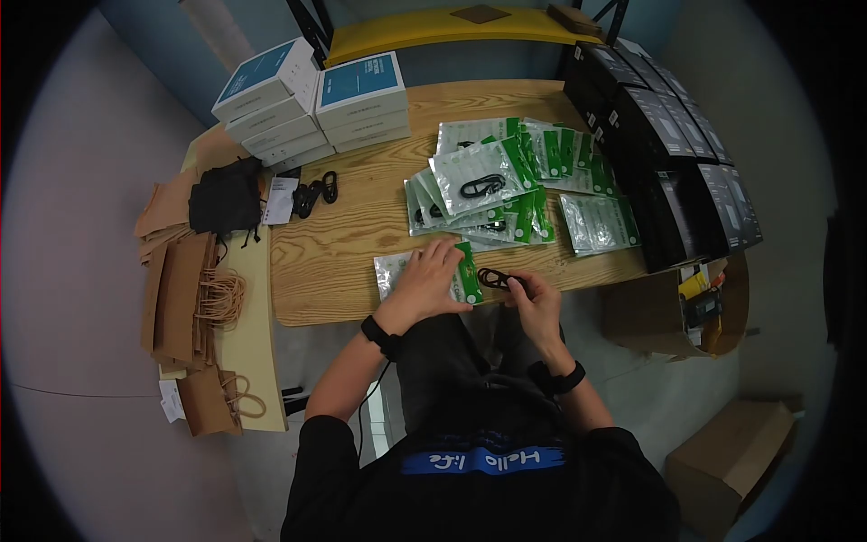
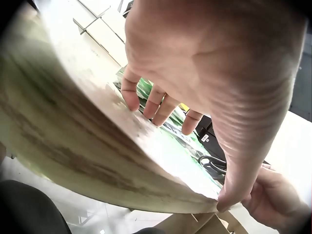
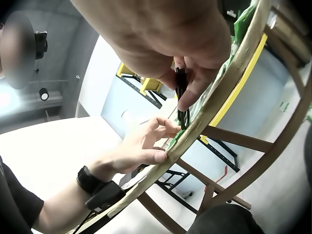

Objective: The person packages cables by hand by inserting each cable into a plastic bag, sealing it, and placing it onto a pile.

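Note:
A clear plastic bag with a green strip (image 1: 467,274) lies at the table's front edge. My left hand (image 1: 430,275) rests over it, fingers spread and a little bent; in the left wrist view the thumb (image 2: 233,187) reaches the table edge. Just right of that bag, my right hand (image 1: 536,305) pinches a coiled black cable (image 1: 493,278) between thumb and fingers. The right wrist view shows the same cable (image 3: 181,92) hanging from the fingertips, close to the table edge.
Behind the hands lies a pile of similar green-striped bags (image 1: 483,185), some with black cables inside. White-and-blue boxes (image 1: 363,95) stand back left, black boxes (image 1: 673,172) on the right. More coiled cables (image 1: 312,194), a black pouch (image 1: 226,196) and paper bags (image 1: 176,298) are on the left.

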Motion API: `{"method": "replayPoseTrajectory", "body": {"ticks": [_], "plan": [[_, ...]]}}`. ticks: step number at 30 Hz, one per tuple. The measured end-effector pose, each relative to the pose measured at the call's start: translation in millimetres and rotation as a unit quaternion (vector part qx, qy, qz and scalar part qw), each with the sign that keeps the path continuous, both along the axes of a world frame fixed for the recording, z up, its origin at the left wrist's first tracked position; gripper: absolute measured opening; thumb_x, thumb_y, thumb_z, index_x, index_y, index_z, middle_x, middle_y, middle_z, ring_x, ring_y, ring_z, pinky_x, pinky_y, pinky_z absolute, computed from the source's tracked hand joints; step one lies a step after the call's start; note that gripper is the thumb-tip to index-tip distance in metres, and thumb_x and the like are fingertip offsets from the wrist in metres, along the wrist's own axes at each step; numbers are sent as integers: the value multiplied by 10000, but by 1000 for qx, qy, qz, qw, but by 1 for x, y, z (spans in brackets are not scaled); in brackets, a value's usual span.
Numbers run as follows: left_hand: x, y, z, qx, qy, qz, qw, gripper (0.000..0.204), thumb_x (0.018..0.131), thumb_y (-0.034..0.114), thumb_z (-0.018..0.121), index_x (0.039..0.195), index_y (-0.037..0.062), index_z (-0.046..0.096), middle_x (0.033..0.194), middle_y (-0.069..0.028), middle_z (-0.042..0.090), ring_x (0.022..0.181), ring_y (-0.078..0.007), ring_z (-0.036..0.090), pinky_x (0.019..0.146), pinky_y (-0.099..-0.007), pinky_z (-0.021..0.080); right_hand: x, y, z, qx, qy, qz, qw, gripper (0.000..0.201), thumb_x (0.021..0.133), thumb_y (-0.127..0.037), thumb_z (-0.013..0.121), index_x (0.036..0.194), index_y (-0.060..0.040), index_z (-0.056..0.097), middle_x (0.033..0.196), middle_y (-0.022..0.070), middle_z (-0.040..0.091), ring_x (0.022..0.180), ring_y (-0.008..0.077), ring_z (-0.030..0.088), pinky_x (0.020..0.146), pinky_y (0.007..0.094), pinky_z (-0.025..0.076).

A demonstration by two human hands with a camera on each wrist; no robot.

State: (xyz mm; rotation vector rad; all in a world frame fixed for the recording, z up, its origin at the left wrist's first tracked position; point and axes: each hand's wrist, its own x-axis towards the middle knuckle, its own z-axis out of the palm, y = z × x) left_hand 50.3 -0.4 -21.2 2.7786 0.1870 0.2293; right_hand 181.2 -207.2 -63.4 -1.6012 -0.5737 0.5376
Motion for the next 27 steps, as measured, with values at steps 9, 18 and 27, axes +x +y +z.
{"method": "replayPoseTrajectory", "body": {"ticks": [9, 18, 27], "plan": [[-1, 1, 2, -27, -10, -17, 999, 822, 655, 428, 872, 1284, 53, 498, 1421, -184, 470, 1350, -386, 427, 1076, -495, 400, -5, 1, 0, 40, 73, -30, 996, 206, 1014, -92, 624, 1175, 34, 653, 967, 86, 727, 796, 134, 714, 666, 253, 587], [-1, 1, 1, -17, -14, -41, 999, 912, 653, 411, 873, 1434, 151, 480, 1417, -189, 454, 1353, -396, 424, 1068, -504, 424, -8, 8, 7, 58, 38, -22, 997, 208, 1015, -93, 625, 1181, 30, 653, 970, 78, 726, 792, 121, 708, 670, 250, 587], [3, -1, 10, -6, 27, -37, 999, 887, 640, 449, 880, 1413, 180, 541, 1429, -195, 433, 1371, -387, 405, 1033, -513, 449, -8, 1, 4, 23, 12, -42, 999, 210, 1007, -104, 645, 1170, 26, 668, 950, 63, 723, 783, 115, 705, 648, 235, 566]]}}
